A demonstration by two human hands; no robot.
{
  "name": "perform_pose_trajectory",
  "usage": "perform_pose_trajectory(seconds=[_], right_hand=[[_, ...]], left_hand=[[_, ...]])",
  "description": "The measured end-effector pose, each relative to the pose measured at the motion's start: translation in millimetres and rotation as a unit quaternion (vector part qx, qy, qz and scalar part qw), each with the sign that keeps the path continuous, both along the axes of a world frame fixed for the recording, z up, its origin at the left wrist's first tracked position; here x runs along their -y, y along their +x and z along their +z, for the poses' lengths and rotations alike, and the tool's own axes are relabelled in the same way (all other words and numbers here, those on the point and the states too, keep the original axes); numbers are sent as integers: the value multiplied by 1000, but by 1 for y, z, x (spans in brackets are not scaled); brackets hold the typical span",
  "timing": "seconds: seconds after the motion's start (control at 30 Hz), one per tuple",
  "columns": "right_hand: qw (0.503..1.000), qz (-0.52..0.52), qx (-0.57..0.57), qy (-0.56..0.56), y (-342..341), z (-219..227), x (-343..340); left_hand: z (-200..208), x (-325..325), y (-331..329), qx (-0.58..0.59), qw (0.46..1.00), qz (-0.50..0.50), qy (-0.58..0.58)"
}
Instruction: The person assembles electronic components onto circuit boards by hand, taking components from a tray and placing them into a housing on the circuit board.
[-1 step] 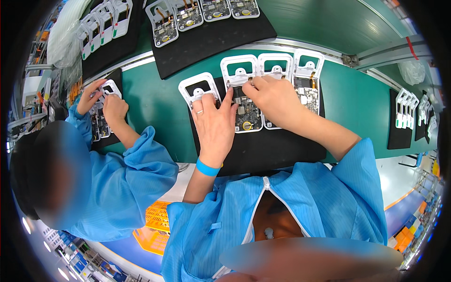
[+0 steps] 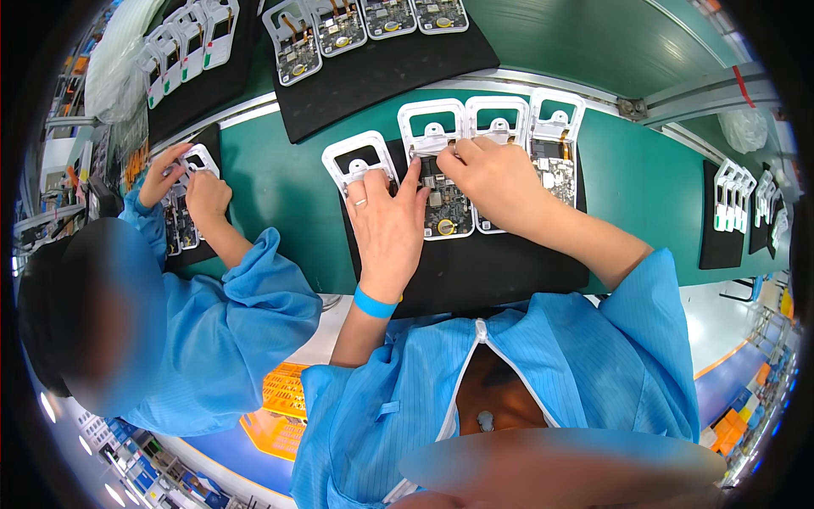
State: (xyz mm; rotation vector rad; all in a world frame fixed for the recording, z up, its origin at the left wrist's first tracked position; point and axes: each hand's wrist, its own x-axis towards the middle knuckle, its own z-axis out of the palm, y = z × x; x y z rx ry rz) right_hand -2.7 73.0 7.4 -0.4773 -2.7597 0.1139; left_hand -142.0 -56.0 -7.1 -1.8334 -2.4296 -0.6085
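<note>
Several white plastic housings with open frame-like tops lie side by side on a black mat (image 2: 509, 267). My left hand (image 2: 386, 225), ringed and with a blue wristband, rests fingers spread over the leftmost housing (image 2: 339, 148). Its index finger touches the left edge of the second housing (image 2: 432, 109), which carries a dark circuit board (image 2: 441, 197) with a round yellow-rimmed part. My right hand (image 2: 500, 182) is closed, fingertips pinched at the top right of that board; what they hold is hidden. Its palm covers much of the third housing (image 2: 498, 106).
A fourth housing (image 2: 555, 110) lies at the mat's right. Beyond a metal rail, more board-filled housings (image 2: 390, 17) sit on another black mat (image 2: 381, 72). At left, a co-worker's hands (image 2: 208, 197) handle a similar unit. More white frames (image 2: 733, 195) lie far right on the green table (image 2: 644, 187).
</note>
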Motion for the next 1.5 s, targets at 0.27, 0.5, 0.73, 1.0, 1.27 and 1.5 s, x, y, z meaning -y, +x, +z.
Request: perform_pose_trajectory(seconds=[0.27,0.5,0.73,1.0,1.27,1.5], right_hand=[[998,5,7,62,2,-7,2],[998,9,-3,58,8,-9,0],[1000,7,-7,11,14,-4,-8],[1000,-4,-1,-7,16,-8,-9],[998,-18,-39,-47,26,2,-12],[963,-145,-103,-201,91,26,-32]], left_hand=[[2,6,0,-1,1000,0,-1],[8,0,9,-46,999,-16,-21],[6,1,-4,84,995,-46,40],[11,-1,3,9,999,-44,0],[8,-4,6,20,998,-62,6],[24,-7,17,92,992,-78,27]])
